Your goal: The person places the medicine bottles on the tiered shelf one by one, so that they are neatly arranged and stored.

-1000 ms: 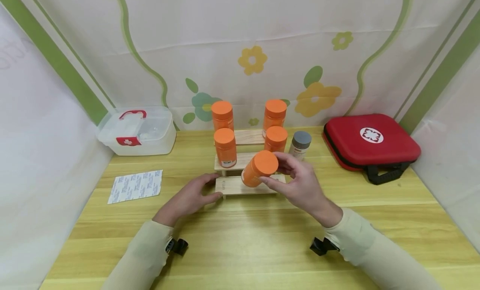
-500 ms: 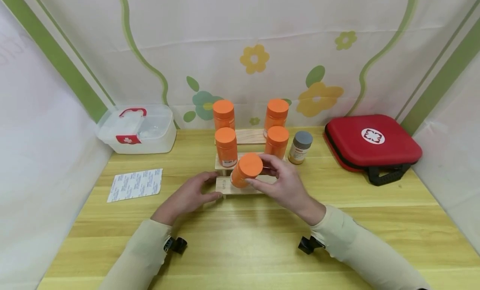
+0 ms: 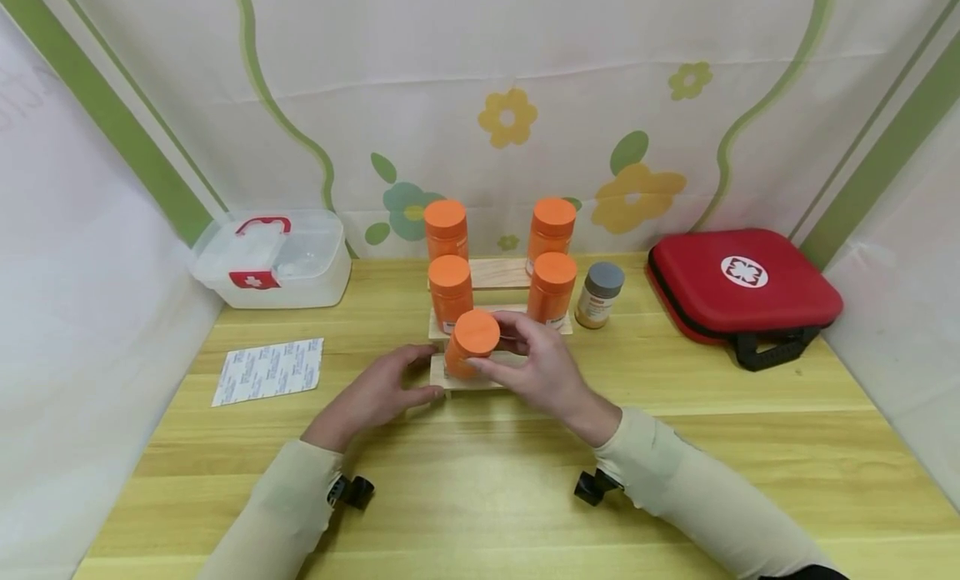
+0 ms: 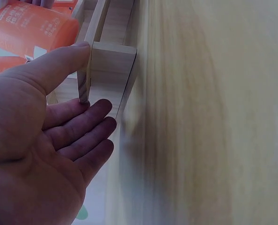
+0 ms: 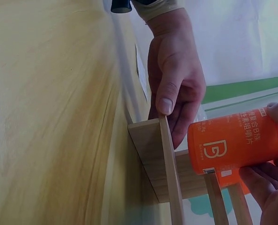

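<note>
In the head view, my right hand (image 3: pixel 546 373) holds an orange bottle (image 3: pixel 472 337) between thumb and fingers, over the left part of a stepped wooden rack's (image 3: pixel 497 273) lowest step. A small gap shows between bottle and step in the right wrist view, where the bottle's printed label (image 5: pixel 235 140) is visible. At the rack's left end, my left hand (image 3: pixel 375 394) pinches the lowest board (image 4: pixel 85 70), thumb on top and index finger beneath. Its other fingers extend loosely. Two orange bottles stand on the middle step, the left one (image 3: pixel 451 290) behind the held bottle, and two on the top step (image 3: pixel 552 230).
A grey-capped bottle (image 3: pixel 599 295) stands right of the rack. Farther right lies a red first-aid case (image 3: pixel 746 284) with a black handle. At the back left sits a clear first-aid box (image 3: pixel 300 272), with a printed white packet (image 3: pixel 270 370) in front of it.
My right hand has carried the orange bottle leftward and slightly lower along the lowest step, and the bottle has become more upright. The left hand has stayed at the rack's left end.
</note>
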{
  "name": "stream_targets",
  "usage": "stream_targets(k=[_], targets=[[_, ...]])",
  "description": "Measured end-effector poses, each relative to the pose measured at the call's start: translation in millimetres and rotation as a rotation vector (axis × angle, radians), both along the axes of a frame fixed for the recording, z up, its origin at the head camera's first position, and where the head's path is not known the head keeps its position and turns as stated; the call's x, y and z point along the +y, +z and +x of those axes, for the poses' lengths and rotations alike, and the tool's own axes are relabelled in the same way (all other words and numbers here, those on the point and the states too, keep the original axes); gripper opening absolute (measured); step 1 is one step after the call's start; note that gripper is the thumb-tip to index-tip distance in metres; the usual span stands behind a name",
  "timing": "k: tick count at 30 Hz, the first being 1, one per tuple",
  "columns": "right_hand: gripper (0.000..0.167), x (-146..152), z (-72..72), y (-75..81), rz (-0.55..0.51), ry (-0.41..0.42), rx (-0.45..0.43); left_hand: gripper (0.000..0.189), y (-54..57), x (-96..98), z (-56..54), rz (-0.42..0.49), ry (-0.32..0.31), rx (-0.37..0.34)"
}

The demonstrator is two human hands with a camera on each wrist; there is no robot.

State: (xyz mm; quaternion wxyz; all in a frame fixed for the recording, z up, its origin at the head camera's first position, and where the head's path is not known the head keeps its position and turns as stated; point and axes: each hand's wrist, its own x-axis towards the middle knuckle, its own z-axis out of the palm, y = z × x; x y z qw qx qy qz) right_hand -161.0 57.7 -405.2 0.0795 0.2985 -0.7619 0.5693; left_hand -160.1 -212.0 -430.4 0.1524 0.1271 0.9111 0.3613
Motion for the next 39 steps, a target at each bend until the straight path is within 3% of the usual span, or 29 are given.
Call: stream_targets(k=[15, 21, 30, 39], targets=[[0.054, -19, -2.2, -4.5, 0.017, 0.005, -0.114, 0.07, -1.4, 0.8, 1.9, 0.001, -0.003, 0.026], [0.053, -23, -1.6, -3.2, 0.05, -0.023, -0.066, 0.069, -1.2, 1.2, 2.1, 0.006, -0.003, 0.026], [0.053, -27, -0.5, -5.3, 0.149, -0.094, 0.092, 0.068, -2.3, 1.4, 1.4, 0.028, -0.01, 0.023], [0.057, -27, 2.2, -4.8, 0.241, -0.127, 0.092, 0.067, -1.1, 2.6, 1.6, 0.033, -0.02, 0.037]])
